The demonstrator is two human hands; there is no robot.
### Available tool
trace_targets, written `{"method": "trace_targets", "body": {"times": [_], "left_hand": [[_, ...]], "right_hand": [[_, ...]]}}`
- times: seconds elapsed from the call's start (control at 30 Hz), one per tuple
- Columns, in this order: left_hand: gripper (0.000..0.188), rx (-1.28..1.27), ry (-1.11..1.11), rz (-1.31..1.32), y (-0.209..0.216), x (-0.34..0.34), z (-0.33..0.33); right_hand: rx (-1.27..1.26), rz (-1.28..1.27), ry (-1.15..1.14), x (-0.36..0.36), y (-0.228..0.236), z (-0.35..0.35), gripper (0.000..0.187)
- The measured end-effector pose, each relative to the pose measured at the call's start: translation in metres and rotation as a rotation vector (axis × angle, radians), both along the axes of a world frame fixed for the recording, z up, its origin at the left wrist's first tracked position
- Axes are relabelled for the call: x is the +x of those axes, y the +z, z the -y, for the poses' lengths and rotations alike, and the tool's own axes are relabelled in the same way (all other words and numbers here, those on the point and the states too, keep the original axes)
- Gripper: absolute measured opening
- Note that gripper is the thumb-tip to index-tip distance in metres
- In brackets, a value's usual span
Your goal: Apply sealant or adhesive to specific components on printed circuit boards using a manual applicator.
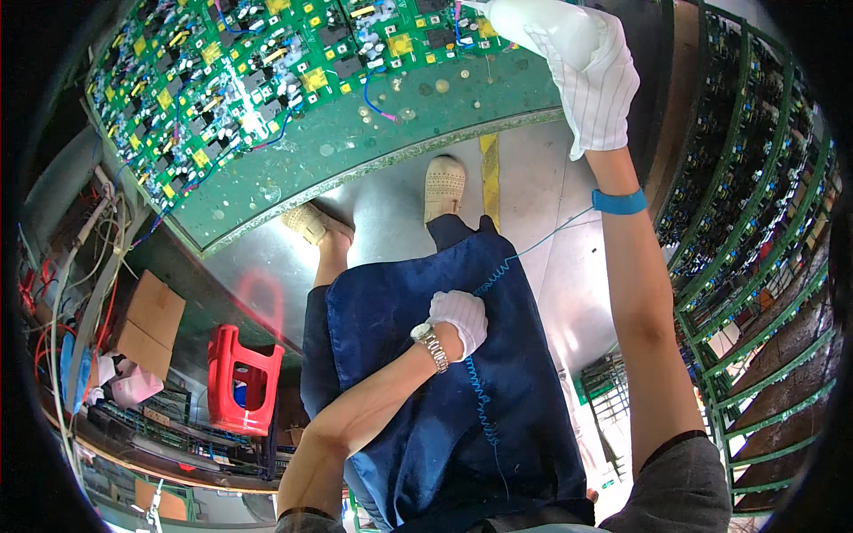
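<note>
My right hand (602, 84), in a white striped glove, grips a white squeeze bottle (533, 25) whose thin nozzle points left over the green circuit boards (302, 49). The boards lie side by side on the workbench and carry yellow and black parts and blue wires. A blue wrist strap (619, 202) circles my right wrist. From it, a coiled blue cord (478, 391) runs down across my dark blue apron (391, 293). My left hand (460, 318), also gloved, is closed over this cord above my lap; its fingertips are hidden.
The green bench edge (400, 142) curves in front of my feet. To the right stands a tall green rack (755, 195) filled with boards. On the left are a red plastic stool (244, 382), a cardboard box (151, 324) and hanging cables (89, 240).
</note>
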State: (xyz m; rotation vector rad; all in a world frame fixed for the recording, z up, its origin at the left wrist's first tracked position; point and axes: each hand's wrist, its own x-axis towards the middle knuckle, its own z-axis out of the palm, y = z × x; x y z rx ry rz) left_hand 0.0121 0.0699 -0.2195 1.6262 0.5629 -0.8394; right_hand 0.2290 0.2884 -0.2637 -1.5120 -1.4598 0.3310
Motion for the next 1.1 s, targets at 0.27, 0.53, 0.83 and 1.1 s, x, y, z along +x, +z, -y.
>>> {"method": "trace_targets", "body": {"times": [0.27,0.53,0.83,1.1], "left_hand": [[0.029,-0.002,0.016,0.0,0.002,0.003,-0.002],[0.03,-0.056,-0.006,-0.025,0.001,0.005,-0.006],[0.03,-0.04,-0.036,-0.028,0.0,0.007,-0.002],[0.03,-0.039,-0.047,-0.026,0.001,0.009,-0.004]], "right_hand": [[-0.279,0.484,-0.091,0.007,0.008,0.002,0.036],[-0.37,0.49,-0.101,0.019,-0.003,0.011,0.045],[-0.464,0.413,-0.195,0.018,0.012,0.025,0.048],[-0.441,0.413,-0.101,0.017,0.012,0.032,0.046]]}}
